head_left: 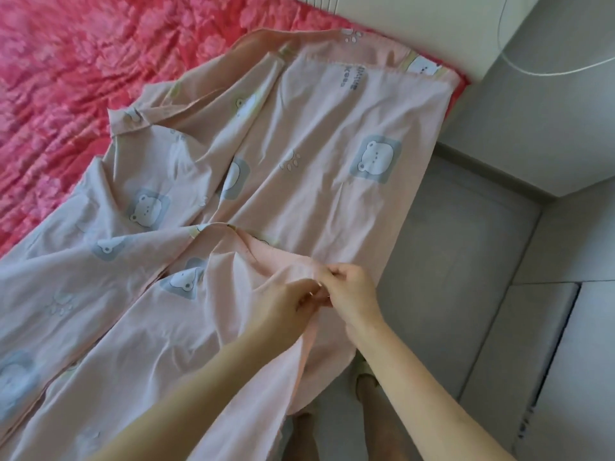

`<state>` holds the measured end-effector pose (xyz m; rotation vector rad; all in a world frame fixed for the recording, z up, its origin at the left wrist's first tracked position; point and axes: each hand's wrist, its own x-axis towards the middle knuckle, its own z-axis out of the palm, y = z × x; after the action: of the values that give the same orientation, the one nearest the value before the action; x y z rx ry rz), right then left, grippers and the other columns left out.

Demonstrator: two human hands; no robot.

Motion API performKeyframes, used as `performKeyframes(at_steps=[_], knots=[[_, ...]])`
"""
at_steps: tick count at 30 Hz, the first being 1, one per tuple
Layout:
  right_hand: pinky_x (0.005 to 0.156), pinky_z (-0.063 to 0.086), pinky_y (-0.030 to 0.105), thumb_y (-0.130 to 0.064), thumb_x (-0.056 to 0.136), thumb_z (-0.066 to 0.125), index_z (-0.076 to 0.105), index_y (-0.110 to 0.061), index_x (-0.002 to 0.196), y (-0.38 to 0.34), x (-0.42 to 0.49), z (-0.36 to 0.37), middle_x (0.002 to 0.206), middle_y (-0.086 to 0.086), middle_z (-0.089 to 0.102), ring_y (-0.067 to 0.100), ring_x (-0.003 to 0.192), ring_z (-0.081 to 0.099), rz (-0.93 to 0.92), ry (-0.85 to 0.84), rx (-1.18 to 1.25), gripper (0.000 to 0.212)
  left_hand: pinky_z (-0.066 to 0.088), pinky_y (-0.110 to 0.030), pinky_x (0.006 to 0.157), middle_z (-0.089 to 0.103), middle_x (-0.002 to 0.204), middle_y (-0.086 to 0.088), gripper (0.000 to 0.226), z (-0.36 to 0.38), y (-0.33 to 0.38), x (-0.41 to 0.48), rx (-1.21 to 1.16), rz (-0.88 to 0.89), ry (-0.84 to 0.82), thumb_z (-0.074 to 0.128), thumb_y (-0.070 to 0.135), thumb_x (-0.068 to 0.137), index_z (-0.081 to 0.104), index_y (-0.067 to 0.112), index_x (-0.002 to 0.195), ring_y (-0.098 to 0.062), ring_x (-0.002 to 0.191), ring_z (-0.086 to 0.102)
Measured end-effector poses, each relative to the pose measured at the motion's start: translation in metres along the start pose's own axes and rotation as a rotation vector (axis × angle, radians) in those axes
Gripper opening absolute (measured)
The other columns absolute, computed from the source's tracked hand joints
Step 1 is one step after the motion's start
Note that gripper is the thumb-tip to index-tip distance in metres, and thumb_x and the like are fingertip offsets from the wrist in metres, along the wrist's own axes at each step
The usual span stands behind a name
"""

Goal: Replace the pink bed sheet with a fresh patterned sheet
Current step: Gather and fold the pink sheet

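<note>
Midway through unfolding the patterned sheet [299, 161], lying half-folded over the near side of the pink sheet [83, 61], pinched at one fold by left hand [286, 304] and right hand [352, 294], next likely parting them to spread it.

1 patterned sheet [299, 134]. 1 pink bed sheet [83, 61]. 2 hands: left hand [286, 307], right hand [352, 294]. 1 white cable [549, 70]. At least 7 bear prints [376, 159], at least 3 paw prints [293, 161].
</note>
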<state>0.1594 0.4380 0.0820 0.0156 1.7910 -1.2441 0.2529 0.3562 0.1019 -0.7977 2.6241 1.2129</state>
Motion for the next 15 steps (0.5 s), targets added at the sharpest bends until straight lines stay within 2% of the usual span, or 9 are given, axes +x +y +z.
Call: performKeyframes(at_steps=[2, 3, 4, 6, 7, 9, 10, 13, 15], knots=[[0.059, 0.05, 0.025, -0.013, 0.085, 0.062, 0.065, 0.004, 0.075, -0.002, 0.002, -0.002, 0.068, 0.004, 0.062, 0.016, 0.066, 0.057, 0.004, 0.04, -0.054, 0.02, 0.049, -0.014, 0.072, 0.064, 0.077, 0.023, 0.011, -0.009, 0.002, -0.007, -0.122, -0.045, -0.109, 0.066, 0.016, 0.087, 0.074, 0.022, 0.092, 0.002, 0.073, 0.062], [0.06, 0.049, 0.018, -0.014, 0.086, 0.064, 0.069, -0.001, 0.078, -0.001, 0.0, -0.006, 0.072, 0.001, 0.067, 0.013, 0.069, 0.062, -0.007, 0.034, -0.085, 0.016, 0.051, -0.016, 0.073, 0.067, 0.078, 0.021, 0.008, -0.017, 0.0, -0.008, -0.176, -0.072, -0.097, 0.068, 0.018, 0.085, 0.074, 0.022, 0.09, 0.0, 0.075, 0.064], [0.06, 0.049, 0.015, -0.017, 0.087, 0.065, 0.07, -0.006, 0.081, -0.006, -0.003, -0.013, 0.076, 0.0, 0.069, 0.011, 0.073, 0.064, -0.041, 0.015, -0.132, 0.013, 0.05, -0.019, 0.069, 0.067, 0.074, 0.019, 0.004, -0.028, -0.003, -0.006, -0.163, -0.071, -0.005, 0.069, 0.019, 0.082, 0.072, 0.022, 0.083, -0.002, 0.073, 0.064], [0.06, 0.047, 0.013, -0.019, 0.088, 0.065, 0.07, -0.009, 0.086, -0.012, -0.008, -0.028, 0.077, 0.0, 0.069, 0.011, 0.076, 0.065, -0.139, -0.022, -0.238, 0.011, 0.044, -0.024, 0.068, 0.065, 0.079, 0.015, 0.012, -0.047, -0.02, 0.01, 0.114, 0.0, 0.158, 0.073, 0.014, 0.073, 0.067, 0.021, 0.081, -0.009, 0.076, 0.062], [0.06, 0.046, 0.013, -0.018, 0.088, 0.065, 0.07, -0.01, 0.087, -0.018, -0.01, -0.036, 0.078, 0.0, 0.069, 0.011, 0.076, 0.065, -0.182, -0.043, -0.286, 0.01, 0.041, -0.027, 0.074, 0.065, 0.093, 0.011, 0.024, -0.055, -0.028, 0.022, 0.293, 0.038, 0.141, 0.073, 0.009, 0.071, 0.067, 0.02, 0.091, -0.016, 0.088, 0.06], [0.061, 0.05, 0.015, -0.015, 0.088, 0.065, 0.07, -0.011, 0.088, -0.029, -0.012, -0.052, 0.079, -0.001, 0.07, 0.007, 0.075, 0.065, -0.232, -0.083, -0.349, 0.006, 0.038, -0.029, 0.09, 0.057, 0.119, 0.006, 0.045, -0.065, -0.038, 0.047, 0.506, 0.026, -0.076, 0.065, 0.005, 0.075, 0.062, 0.024, 0.115, -0.02, 0.112, 0.05], [0.064, 0.052, 0.017, -0.014, 0.088, 0.065, 0.07, -0.012, 0.089, -0.034, -0.014, -0.059, 0.079, -0.002, 0.07, 0.005, 0.075, 0.065, -0.264, -0.098, -0.37, 0.005, 0.036, -0.03, 0.095, 0.055, 0.123, 0.007, 0.048, -0.068, -0.041, 0.059, 0.542, 0.001, -0.177, 0.06, 0.005, 0.077, 0.059, 0.027, 0.12, -0.019, 0.117, 0.047], [0.069, 0.053, 0.022, -0.015, 0.087, 0.066, 0.07, -0.013, 0.088, -0.047, -0.017, -0.078, 0.08, -0.002, 0.071, 0.003, 0.075, 0.064, -0.314, -0.134, -0.419, 0.005, 0.036, -0.031, 0.099, 0.056, 0.12, 0.01, 0.045, -0.068, -0.042, 0.087, 0.695, -0.053, -0.428, 0.049, 0.007, 0.083, 0.057, 0.034, 0.118, -0.016, 0.118, 0.046], [0.07, 0.053, 0.024, -0.016, 0.087, 0.066, 0.07, -0.013, 0.087, -0.053, -0.015, -0.085, 0.079, -0.001, 0.071, 0.005, 0.074, 0.065, -0.31, -0.175, -0.436, 0.005, 0.031, -0.029, 0.099, 0.056, 0.12, 0.012, 0.046, -0.065, -0.042, 0.097, 0.846, -0.025, -0.581, 0.044, 0.007, 0.084, 0.056, 0.036, 0.117, -0.015, 0.121, 0.043]])
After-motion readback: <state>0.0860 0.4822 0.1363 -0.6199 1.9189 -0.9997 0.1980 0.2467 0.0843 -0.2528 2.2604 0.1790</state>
